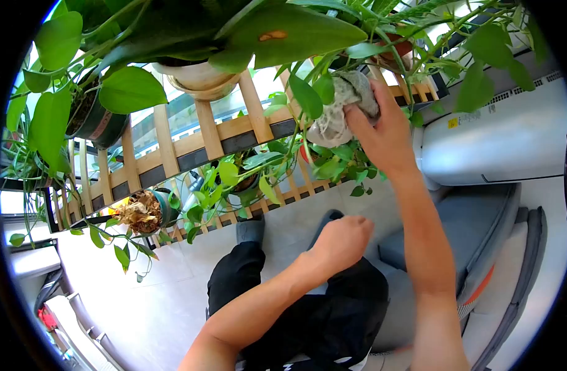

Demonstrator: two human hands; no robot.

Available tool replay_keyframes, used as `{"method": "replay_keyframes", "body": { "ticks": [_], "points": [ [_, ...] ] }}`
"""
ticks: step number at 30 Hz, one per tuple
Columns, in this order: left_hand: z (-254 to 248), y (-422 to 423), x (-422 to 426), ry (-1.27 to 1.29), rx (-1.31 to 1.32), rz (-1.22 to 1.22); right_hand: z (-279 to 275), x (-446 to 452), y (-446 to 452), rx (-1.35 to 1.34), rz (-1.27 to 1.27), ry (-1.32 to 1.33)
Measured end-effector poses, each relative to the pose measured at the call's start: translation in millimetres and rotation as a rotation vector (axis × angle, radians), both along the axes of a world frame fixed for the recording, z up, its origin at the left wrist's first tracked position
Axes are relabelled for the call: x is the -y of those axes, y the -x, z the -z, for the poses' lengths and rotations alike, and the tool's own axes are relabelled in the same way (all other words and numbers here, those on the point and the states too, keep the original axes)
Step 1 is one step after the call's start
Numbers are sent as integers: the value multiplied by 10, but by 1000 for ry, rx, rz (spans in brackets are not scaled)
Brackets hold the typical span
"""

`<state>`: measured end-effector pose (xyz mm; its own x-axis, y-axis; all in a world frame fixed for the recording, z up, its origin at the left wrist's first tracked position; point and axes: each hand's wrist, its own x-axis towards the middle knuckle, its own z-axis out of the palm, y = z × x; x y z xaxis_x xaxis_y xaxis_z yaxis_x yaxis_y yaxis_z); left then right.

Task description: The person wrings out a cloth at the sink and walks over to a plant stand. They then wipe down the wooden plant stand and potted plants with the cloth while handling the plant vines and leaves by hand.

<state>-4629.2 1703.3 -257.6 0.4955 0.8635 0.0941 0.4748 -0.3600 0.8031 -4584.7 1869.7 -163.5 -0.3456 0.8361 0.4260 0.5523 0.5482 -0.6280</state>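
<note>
My right hand (382, 133) is raised at the upper right, its fingers and thumb closed on a crumpled grey-white cloth (342, 114). The cloth is beside green leaves (305, 96) at the edge of a slatted wooden shelf (218, 133). My left hand (342, 242) is curled into a fist over my legs, lower and to the left of the right hand. Whether anything is inside that fist is hidden.
A white pot (203, 80) and a dark green pot (98, 120) stand on the shelf. Below are a pot with dried leaves (141, 213) and trailing vines. A white cylindrical tank (500, 139) and grey cushions (456, 229) are at the right.
</note>
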Motion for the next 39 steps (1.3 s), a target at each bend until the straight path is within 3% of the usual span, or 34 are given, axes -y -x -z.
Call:
{"method": "replay_keyframes", "body": {
  "ticks": [1, 2, 3, 5, 6, 8, 9, 11, 15, 22, 24, 25, 28, 30, 34, 36, 39],
  "points": [
    [-36, 13, -22, 85, 142, -168, 9, 13, -25, -1, 0, 5],
    [-60, 23, -68, 166, 284, -336, -12, 26, -43, 130, -59, -156],
    [-50, 48, -137, 165, 283, -337, -43, 33, -53, 259, -117, -319],
    [-12, 167, -313, 722, 1090, -552, -99, 7, -54, 336, -85, -378],
    [-26, 271, -383, 719, 1091, -559, -110, -2, -39, 415, -52, -430],
    [-75, 504, -465, 789, 1640, -839, -83, -50, 1, 400, 16, -377],
    [-111, 574, -452, 784, 1640, -843, -76, -77, 23, 388, 92, -322],
    [-198, 689, -427, 650, 1878, -899, -88, -141, 93, 309, 132, -346],
    [-243, 767, -378, 526, 1806, -851, -68, -85, 148, 173, 97, -297],
    [-372, 865, -332, 483, 1831, -930, -56, 52, 25, 254, -151, -399],
    [-468, 866, -310, 447, 1803, -889, -105, 1, 27, 377, -28, -108],
    [-517, 865, -295, 414, 1775, -849, -97, -45, 62, 377, -29, -108],
    [-613, 902, -303, 386, 1800, -878, -7, -156, 193, 246, -1, -84],
    [-603, 930, -338, 378, 1812, -901, 63, -178, 267, -14, -53, -22],
    [-514, 996, -361, 392, 1849, -870, -64, -122, 22, 21, -352, -66],
    [-517, 1002, -377, 414, 1852, -907, -217, -57, -62, 194, -478, 9],
    [-519, 961, -396, 416, 1882, -927, -378, -115, -78, 207, -381, 147]
  ]
}}
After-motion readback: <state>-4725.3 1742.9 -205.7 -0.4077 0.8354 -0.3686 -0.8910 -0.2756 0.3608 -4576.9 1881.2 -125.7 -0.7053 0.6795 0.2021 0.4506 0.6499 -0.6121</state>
